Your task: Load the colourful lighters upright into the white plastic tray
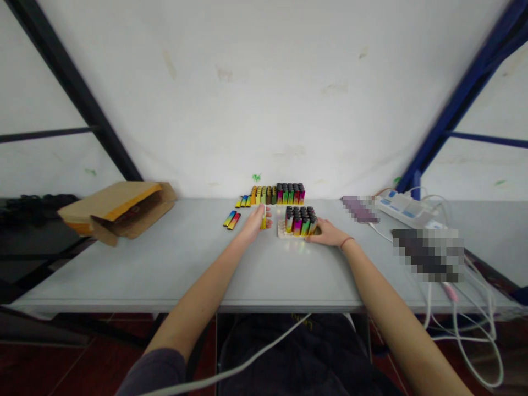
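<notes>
My left hand (252, 224) is closed round a yellow lighter (264, 218), held upright just left of a white tray (284, 234). Several upright lighters (301, 221) with black tops fill the middle and right of that tray; its left end shows bare holes. My right hand (329, 233) grips the tray's right side, thumb at the front edge. Behind stand a block of colourful black-topped lighters (291, 193) and, beside it, a group of yellowish ones (264, 194). Two colourful lighters (231, 220) lie flat left of my left hand, with more (243, 201) behind them.
An open cardboard box (119, 209) lies on the left of the grey table (185, 269). At the right are a white power strip (406, 209), white cables (456, 319) and two blurred items. A white wall rises behind.
</notes>
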A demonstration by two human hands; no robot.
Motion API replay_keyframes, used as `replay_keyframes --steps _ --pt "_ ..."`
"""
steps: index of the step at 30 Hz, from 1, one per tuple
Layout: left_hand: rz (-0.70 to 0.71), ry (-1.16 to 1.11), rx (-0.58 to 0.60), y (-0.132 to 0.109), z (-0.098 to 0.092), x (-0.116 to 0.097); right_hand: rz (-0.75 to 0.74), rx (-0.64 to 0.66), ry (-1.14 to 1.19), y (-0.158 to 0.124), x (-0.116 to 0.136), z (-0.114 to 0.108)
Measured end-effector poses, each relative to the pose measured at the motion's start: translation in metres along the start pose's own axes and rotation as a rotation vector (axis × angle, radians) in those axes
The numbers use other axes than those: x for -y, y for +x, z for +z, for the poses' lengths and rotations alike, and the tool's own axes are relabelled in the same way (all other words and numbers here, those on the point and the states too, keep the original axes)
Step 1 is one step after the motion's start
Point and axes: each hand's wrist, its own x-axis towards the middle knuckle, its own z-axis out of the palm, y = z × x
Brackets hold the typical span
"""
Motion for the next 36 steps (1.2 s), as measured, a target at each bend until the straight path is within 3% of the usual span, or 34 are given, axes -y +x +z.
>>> replay_keyframes --steps 5,11,17,29,36 --pt "0.073 -0.109 -0.012 0.002 0.007 0.003 0.002 0.003 -0.003 0.0 -0.001 0.0" --pt "-0.004 -0.198 0.028 -0.003 0.011 0.007 0.007 0.012 -0.027 0.0 -0.001 0.0" --pt "-0.055 -0.227 -0.024 -0.003 0.011 0.007 0.022 0.026 -0.029 0.0 -0.001 0.0" --pt "-0.009 -0.266 -0.186 -0.001 0.016 0.013 0.016 0.033 -0.017 0.0 -0.001 0.0" --pt "-0.007 -0.297 -0.139 -0.003 0.015 0.01 0.028 0.018 -0.007 0.0 -0.001 0.001"
